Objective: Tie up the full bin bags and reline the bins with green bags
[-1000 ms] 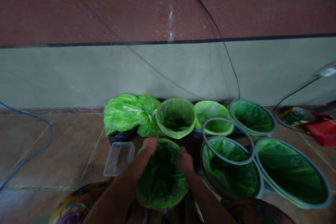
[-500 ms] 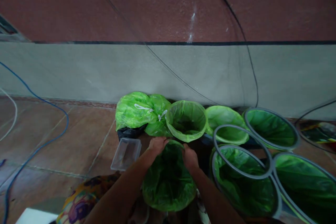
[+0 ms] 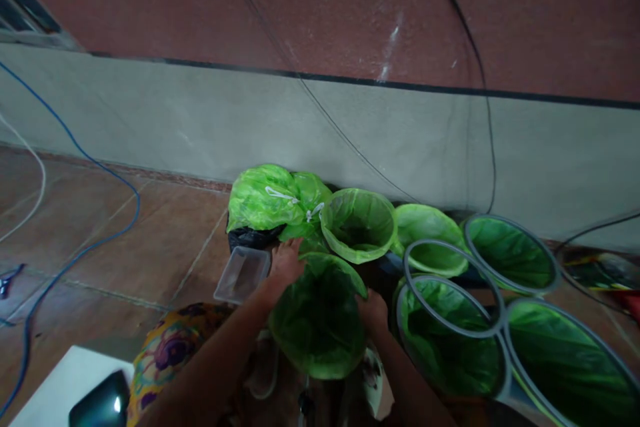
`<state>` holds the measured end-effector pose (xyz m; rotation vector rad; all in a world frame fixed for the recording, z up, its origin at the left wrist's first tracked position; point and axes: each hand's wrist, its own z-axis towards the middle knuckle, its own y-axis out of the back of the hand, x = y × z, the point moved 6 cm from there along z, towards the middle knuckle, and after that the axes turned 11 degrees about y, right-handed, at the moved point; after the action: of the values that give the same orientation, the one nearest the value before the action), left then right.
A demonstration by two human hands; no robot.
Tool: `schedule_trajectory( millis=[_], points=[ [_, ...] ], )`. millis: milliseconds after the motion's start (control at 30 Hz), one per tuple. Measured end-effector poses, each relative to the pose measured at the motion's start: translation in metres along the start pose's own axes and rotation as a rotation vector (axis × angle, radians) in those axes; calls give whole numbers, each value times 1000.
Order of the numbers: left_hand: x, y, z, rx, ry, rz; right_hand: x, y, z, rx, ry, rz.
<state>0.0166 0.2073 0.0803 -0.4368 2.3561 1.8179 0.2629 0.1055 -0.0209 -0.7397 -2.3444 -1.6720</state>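
Note:
A small bin lined with a green bin bag (image 3: 320, 367) stands in front of me, its mouth facing up and the bag's edge turned over the rim. My left hand (image 3: 287, 263) is at the far left of that rim, fingers stretched out along the outside of the bag. On the right side, my right hand (image 3: 373, 311) grips the edge of the bag at the rim. The inside of the bag is dark.
Behind are tied green bags (image 3: 265, 197), a black bag (image 3: 255, 237) and a clear plastic box (image 3: 243, 275). More green-lined bins (image 3: 359, 223) stand to the right; a loose grey ring (image 3: 454, 243) lies over one. A blue cable (image 3: 120, 237) crosses the floor.
My left hand has loosened and moved left to the outside of the rim. My right hand has slid right and nearer along the rim. The bag's mouth is wider, and the view has tilted.

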Motion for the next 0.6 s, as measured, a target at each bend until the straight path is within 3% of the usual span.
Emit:
schedule_trajectory(
  millis=[167, 333, 400, 500, 600],
  points=[
    [42, 8, -11, 2, 211, -209, -15, -36, -64, -190, -169, 273],
    [46, -2, -12, 26, 234, -259, -8, -57, -94, -174, -239, 410],
    [38, 0, -8, 4, 200, -252, -5, -48, -91, -177, -199, 471],
    [17, 4, 2, -32, 103, -196, -1, -9, -77, -364, -130, 438],
    [-4, -2, 14, -14, 18, -128, 22, 28, -47, -475, 75, 367]
  ],
)
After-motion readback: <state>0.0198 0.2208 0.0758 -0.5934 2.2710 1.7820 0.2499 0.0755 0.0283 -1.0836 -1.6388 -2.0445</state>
